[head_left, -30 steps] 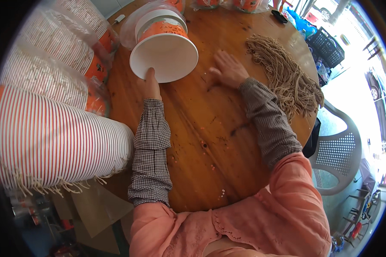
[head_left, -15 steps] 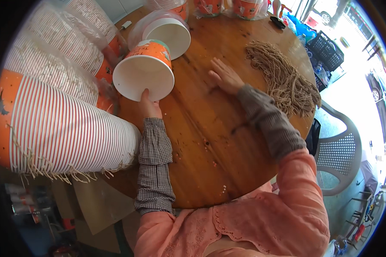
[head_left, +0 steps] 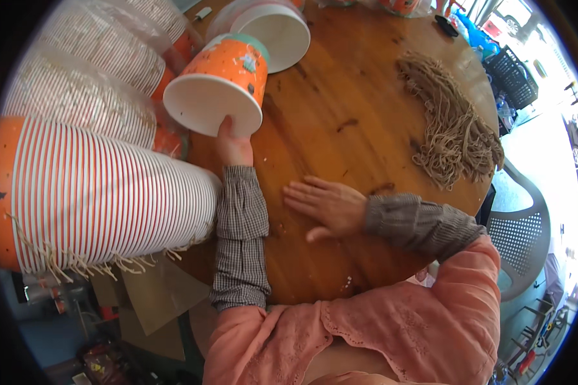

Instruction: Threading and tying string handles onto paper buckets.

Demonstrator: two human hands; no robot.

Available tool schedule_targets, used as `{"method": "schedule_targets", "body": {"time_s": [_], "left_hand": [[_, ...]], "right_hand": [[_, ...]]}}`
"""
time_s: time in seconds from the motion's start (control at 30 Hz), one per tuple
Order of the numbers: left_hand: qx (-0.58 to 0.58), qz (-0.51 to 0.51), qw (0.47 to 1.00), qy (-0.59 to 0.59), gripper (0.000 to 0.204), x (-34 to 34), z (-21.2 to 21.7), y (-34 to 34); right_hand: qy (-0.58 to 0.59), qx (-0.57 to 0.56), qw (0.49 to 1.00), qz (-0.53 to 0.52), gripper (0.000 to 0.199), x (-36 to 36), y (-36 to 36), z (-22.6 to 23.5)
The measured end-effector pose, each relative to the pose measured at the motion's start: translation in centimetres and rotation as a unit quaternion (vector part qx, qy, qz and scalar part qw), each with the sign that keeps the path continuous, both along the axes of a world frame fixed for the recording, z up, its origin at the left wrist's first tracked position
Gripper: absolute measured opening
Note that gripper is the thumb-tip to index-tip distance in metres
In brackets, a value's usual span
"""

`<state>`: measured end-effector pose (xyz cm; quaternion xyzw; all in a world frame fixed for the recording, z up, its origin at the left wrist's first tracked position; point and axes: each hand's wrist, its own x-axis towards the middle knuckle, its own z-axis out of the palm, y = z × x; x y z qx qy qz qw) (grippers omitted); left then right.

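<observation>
My left hand (head_left: 233, 146) grips the rim of an orange paper bucket (head_left: 219, 83), which is tilted with its white inside facing me, above the left part of the round wooden table (head_left: 340, 115). A long stack of nested red-striped paper buckets (head_left: 103, 199) with twine handles lies on its side just left of my left forearm. My right hand (head_left: 324, 205) rests flat on the table, fingers spread, holding nothing.
More bagged stacks of paper buckets (head_left: 90, 70) lie at the left. A second white bucket (head_left: 273, 32) lies at the table's far side. A heap of brown twine strands (head_left: 453, 128) sits at the right. A grey plastic chair (head_left: 523, 237) stands at the right.
My left hand has pulled one orange bucket off the far bucket and drawn it toward me and to the left. My right hand has slid back across the table toward me.
</observation>
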<state>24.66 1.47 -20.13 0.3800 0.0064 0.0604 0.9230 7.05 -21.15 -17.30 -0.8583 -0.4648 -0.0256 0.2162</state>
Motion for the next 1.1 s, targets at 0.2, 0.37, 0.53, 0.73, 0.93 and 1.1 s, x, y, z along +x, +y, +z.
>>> {"method": "schedule_targets", "body": {"time_s": [0.2,0.37,0.53,0.73,0.93,1.1], "left_hand": [[0.019,-0.073,0.997,0.021,0.048,0.6,0.6,0.1],[0.001,-0.071,0.997,0.041,0.045,-1.0,1.3,0.8],[-0.005,-0.057,0.998,0.038,0.046,-2.4,1.6,0.7],[0.009,-0.067,0.996,0.063,0.045,-3.5,2.3,-0.1],[0.002,-0.070,0.997,0.032,0.051,-5.5,2.2,-0.5],[0.037,-0.050,0.997,0.036,0.054,-6.5,2.0,-0.3]], "right_hand": [[0.092,0.133,0.985,-0.053,0.072,8.4,1.7,-0.2],[0.014,-0.008,1.000,-0.007,0.076,8.0,6.2,-1.0],[0.041,0.000,0.994,0.100,0.079,-3.7,-0.6,0.7],[0.276,0.122,0.948,0.096,0.069,-8.7,-4.1,2.1],[-0.023,-0.048,0.984,-0.172,0.080,-4.1,-7.7,0.6],[0.059,-0.091,0.991,-0.072,0.091,-12.9,-4.9,1.8]]}}
